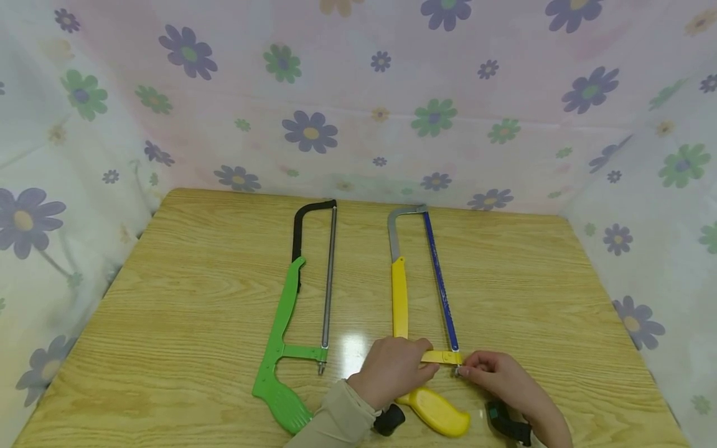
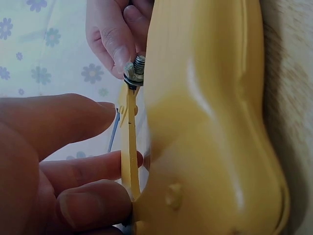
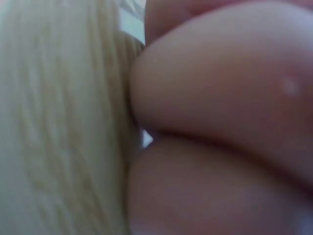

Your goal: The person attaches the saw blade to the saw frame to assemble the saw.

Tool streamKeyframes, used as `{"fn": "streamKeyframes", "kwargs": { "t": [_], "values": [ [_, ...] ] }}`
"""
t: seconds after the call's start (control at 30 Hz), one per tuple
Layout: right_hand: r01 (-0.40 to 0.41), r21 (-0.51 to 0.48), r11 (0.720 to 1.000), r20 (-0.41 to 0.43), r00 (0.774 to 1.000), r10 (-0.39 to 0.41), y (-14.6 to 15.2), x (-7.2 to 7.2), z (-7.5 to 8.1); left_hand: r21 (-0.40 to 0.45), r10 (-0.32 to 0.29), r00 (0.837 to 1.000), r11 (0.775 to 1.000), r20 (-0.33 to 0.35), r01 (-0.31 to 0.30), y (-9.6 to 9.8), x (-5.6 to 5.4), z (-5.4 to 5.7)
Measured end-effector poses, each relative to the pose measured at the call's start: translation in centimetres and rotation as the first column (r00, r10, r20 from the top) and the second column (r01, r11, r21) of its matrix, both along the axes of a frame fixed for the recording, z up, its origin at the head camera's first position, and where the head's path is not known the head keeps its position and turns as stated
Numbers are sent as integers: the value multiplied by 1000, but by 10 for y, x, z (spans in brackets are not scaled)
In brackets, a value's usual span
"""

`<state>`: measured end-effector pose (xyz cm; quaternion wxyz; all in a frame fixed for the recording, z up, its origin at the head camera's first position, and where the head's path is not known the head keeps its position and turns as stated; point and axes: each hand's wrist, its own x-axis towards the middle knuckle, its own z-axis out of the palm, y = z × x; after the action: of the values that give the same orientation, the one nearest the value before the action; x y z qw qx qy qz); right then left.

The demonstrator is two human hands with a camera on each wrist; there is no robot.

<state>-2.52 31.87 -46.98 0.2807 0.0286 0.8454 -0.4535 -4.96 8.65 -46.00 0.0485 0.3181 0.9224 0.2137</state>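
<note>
A hacksaw with a yellow handle (image 1: 440,412), silver front bow and blue blade (image 1: 439,280) lies on the wooden table. My left hand (image 1: 392,368) holds its frame by the yellow crossbar (image 2: 129,147), fingers curled about the bar in the left wrist view. At the blade's near end, my right hand (image 1: 506,381) pinches the wing nut (image 2: 133,72) between thumb and forefinger. Threads of the screw (image 2: 140,62) show beside the nut. The right wrist view is mostly filled by blurred fingers (image 3: 220,73), which hide the nut there.
To the left lies a second hacksaw with a green handle (image 1: 287,401), black bow and grey blade (image 1: 329,280); the left sleeve (image 1: 338,417) overlaps its handle end. Flower-patterned cloth (image 1: 358,93) hangs behind the table (image 1: 196,311) and on both sides. Black wrist straps show near both hands.
</note>
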Motion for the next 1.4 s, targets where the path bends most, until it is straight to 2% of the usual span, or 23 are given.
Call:
{"fn": "streamKeyframes", "kwargs": {
  "t": [0.37, 0.67, 0.83, 1.2, 1.4],
  "values": [
    [1, 23, 1000, 13, 1000, -1, -1, 1, 5, -4, -2, 1000, 1000, -12, 2, 0, 0, -1],
    [-3, 5, 1000, 28, 1000, 3, 0, 2, 1, -11, -1, 1000, 1000, 12, 1, 0, 2, -3],
    [-5, -3, 1000, 22, 1000, 5, 0, 1, 1, -13, -4, 1000, 1000, -9, 4, 0, 1, -4],
    [-21, 5, 1000, 6, 1000, 21, 1, -1, 2, -10, -3, 1000, 1000, -25, 3, -1, 0, -2],
    [-10, 16, 1000, 5, 1000, 10, 1, 0, 2, -25, -5, 1000, 1000, -3, 5, 0, 0, 0]
  ]
}}
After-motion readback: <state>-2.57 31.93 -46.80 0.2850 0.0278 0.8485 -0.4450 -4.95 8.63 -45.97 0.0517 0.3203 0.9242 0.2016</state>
